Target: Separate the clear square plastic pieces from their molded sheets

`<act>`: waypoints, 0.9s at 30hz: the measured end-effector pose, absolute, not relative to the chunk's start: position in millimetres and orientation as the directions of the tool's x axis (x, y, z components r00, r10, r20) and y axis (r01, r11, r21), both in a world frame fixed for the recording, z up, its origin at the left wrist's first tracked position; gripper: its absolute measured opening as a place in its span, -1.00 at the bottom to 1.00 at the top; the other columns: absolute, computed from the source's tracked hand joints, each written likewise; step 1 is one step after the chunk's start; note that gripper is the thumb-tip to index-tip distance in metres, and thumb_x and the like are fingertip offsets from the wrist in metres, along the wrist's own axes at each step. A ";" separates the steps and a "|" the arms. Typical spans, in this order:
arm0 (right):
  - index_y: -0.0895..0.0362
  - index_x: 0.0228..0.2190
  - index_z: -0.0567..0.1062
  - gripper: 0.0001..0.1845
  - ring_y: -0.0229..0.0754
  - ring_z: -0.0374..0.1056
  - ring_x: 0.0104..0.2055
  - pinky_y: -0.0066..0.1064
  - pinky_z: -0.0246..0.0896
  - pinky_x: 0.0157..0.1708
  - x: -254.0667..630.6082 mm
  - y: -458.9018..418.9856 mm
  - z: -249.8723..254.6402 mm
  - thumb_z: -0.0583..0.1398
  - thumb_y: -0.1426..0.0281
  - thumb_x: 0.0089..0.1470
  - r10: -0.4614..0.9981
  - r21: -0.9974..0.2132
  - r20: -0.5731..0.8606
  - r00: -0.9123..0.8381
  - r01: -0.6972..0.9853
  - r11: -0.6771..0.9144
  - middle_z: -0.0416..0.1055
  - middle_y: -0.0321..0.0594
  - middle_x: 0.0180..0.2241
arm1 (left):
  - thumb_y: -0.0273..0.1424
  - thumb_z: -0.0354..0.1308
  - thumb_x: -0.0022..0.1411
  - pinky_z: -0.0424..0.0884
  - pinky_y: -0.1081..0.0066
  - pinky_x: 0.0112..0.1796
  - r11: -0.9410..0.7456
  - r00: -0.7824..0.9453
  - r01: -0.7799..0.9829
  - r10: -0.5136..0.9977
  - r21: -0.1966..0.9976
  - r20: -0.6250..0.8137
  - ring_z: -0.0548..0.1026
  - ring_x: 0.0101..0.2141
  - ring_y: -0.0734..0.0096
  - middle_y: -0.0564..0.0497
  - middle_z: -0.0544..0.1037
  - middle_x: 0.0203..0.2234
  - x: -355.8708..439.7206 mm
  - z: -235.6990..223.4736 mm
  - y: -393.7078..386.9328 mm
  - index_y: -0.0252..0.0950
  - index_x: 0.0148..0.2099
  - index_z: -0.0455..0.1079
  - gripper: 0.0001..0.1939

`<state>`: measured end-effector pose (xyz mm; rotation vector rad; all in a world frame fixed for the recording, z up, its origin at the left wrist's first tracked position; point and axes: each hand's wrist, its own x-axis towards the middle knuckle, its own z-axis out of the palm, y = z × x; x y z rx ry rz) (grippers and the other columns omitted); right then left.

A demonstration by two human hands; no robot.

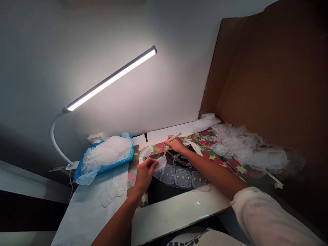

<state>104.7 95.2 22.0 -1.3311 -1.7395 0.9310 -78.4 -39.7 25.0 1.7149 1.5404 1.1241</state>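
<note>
My left hand [146, 172] pinches a small translucent plastic piece [161, 163] between thumb and fingers. Just above and to the right, my right hand [175, 144] is closed around a slim white pen-like tool [175, 136]. A thin line runs down from that hand toward the piece; I cannot tell whether it touches it. Beneath both hands is a black surface [160, 193], on which lies a clear sheet [183, 177] of rounded plastic shapes with small raised tabs. Loose cut-out outlines lie beside my right wrist.
A blue basket [104, 168] heaped with translucent pieces [107, 150] stands at left, below a lit lamp [112, 80]. Tangled plastic offcuts [246, 147] pile up at right against a cardboard wall [263, 78]. Several flat pieces [109, 194] rest on white paper [79, 208].
</note>
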 end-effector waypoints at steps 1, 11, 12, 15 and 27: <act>0.09 -0.65 0.24 -0.75 -0.29 0.12 -0.57 -0.45 -0.03 -0.52 100.9 105.3 20.8 0.20 0.43 -0.07 0.978 -0.883 0.109 -0.179 0.435 0.178 0.21 -0.41 -0.67 | -0.23 0.11 0.22 0.29 0.47 -0.42 -0.171 -0.031 0.516 0.975 0.839 0.218 0.41 -0.47 0.42 0.06 0.52 -0.50 -82.5 25.8 -39.7 -0.27 -0.34 0.44 -0.77; 0.10 -0.51 0.38 -0.88 -0.28 0.33 -0.45 -0.49 0.19 -0.45 158.2 96.1 28.2 0.22 0.35 0.00 0.986 -0.923 0.110 -0.122 0.356 0.147 0.47 -0.32 -0.45 | -0.50 -0.10 0.25 0.41 0.36 -0.16 -0.400 0.219 0.745 0.902 0.533 0.371 0.49 -0.21 0.33 -0.05 0.48 -0.17 -63.0 30.5 -51.9 -0.25 -0.19 0.50 -0.68; 0.10 -0.49 0.40 -0.86 -0.27 0.35 -0.42 -0.48 0.22 -0.42 174.1 80.8 26.2 0.21 0.31 0.01 0.984 -0.930 0.125 -0.129 0.331 0.162 0.48 -0.31 -0.43 | -0.45 -0.07 0.29 0.42 0.33 -0.12 -0.466 0.337 0.753 0.879 0.464 0.336 0.50 -0.17 0.31 -0.06 0.46 -0.08 -52.7 27.7 -54.2 -0.22 -0.09 0.49 -0.69; 0.11 -0.44 0.42 -0.82 -0.23 0.40 -0.39 -0.43 0.27 -0.38 214.0 32.6 15.6 0.21 0.25 0.03 0.974 -0.957 0.131 -0.186 0.231 0.173 0.50 -0.24 -0.34 | -0.26 -0.06 0.37 0.48 0.21 -0.17 -0.515 0.491 0.826 0.857 0.230 0.159 0.54 -0.14 0.18 -0.12 0.30 0.20 -26.7 16.5 -51.4 -0.12 0.19 0.34 -0.60; 0.09 -0.52 0.31 -0.84 -0.09 0.39 -0.05 -0.21 0.20 -0.02 253.1 28.8 8.9 0.16 0.36 0.05 0.960 -0.855 0.271 -0.074 0.440 0.276 0.48 -0.18 -0.11 | -0.02 -0.23 0.38 0.48 0.12 -0.45 -0.141 0.152 0.982 0.985 -0.124 0.087 0.59 -0.33 -0.03 -0.29 0.06 0.33 -30.5 33.5 -13.5 -0.11 0.39 0.01 -0.37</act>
